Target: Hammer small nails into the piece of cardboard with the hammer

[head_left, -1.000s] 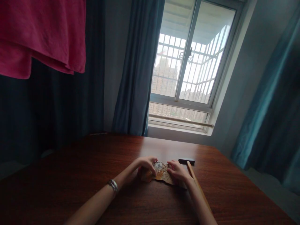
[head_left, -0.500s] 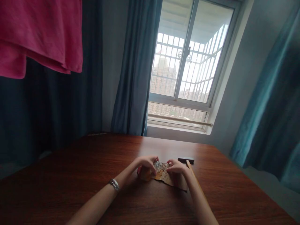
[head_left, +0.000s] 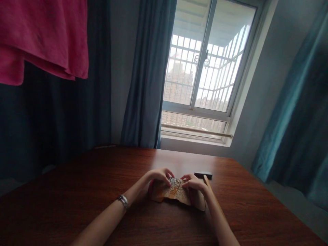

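Note:
A tan, thin sheet with dark printed marks and an orange patch point(head_left: 176, 193) is spread between my hands over the wooden table. Whether it is cloth or paper I cannot tell. My left hand point(head_left: 161, 175) pinches its far edge left of the middle, fingers curled over it. On the right of the middle, my right hand point(head_left: 193, 182) grips the same edge. The sheet's near edge is wavy and its side ends sag. Just beyond my right hand lies a tool with a black head point(head_left: 203, 175) and a light wooden handle, which runs behind my right forearm.
The brown wooden table point(head_left: 115, 177) reaches to the wall below a barred window point(head_left: 200, 75). Blue curtains point(head_left: 148, 78) hang beside it, and another curtain point(head_left: 287, 112) is at the right. A pink cloth point(head_left: 51, 41) hangs at upper left.
The sheet now shows more of its left part and lies more spread out, its near edge changed in shape. My hands have shifted only slightly along its far edge.

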### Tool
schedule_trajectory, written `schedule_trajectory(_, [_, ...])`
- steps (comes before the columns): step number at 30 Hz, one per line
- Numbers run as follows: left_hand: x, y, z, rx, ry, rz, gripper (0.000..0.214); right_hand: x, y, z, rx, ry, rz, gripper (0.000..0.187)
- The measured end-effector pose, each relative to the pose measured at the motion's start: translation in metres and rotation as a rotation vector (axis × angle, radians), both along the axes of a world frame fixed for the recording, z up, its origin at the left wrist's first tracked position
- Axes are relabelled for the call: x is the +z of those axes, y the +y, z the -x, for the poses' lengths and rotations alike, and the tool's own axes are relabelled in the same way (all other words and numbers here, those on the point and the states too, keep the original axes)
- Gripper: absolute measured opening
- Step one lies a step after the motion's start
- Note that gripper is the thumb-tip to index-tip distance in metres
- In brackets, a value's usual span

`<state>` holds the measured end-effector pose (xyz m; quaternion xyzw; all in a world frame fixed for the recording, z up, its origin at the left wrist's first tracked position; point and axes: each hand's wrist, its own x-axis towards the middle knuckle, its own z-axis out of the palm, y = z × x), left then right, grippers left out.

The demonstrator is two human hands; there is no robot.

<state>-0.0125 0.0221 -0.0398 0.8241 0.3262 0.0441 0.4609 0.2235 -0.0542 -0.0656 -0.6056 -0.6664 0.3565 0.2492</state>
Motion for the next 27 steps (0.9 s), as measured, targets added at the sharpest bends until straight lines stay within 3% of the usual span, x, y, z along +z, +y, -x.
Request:
schedule_trajectory(4, [0.002, -0.001, 0.002, -0.034, -0.032, 0.007, 0.064, 0.006, -0.006, 0.002, -0.005, 0.041, 0.000, 0.039])
schedule_trajectory(12, [0.012, 0.001, 0.013, -0.049, -0.104, 0.171, 0.057, 0.025, -0.020, 0.001, 0.002, 0.081, 0.010, 0.033])
schedule_trajectory(17, [-0.002, 0.015, 0.023, -0.041, -0.027, 0.282, 0.040, 0.028, -0.022, 0.000, -0.060, 0.095, 0.021, 0.033])
schedule_trajectory(22, [-0.015, 0.021, 0.021, -0.019, -0.067, 0.331, 0.041, 0.023, -0.021, -0.002, -0.055, 0.096, 0.040, 0.030])
schedule_trajectory(27, [-0.014, 0.019, 0.018, 0.017, -0.076, 0.335, 0.051, 0.020, -0.018, 0.000, -0.010, 0.111, 0.069, 0.030])
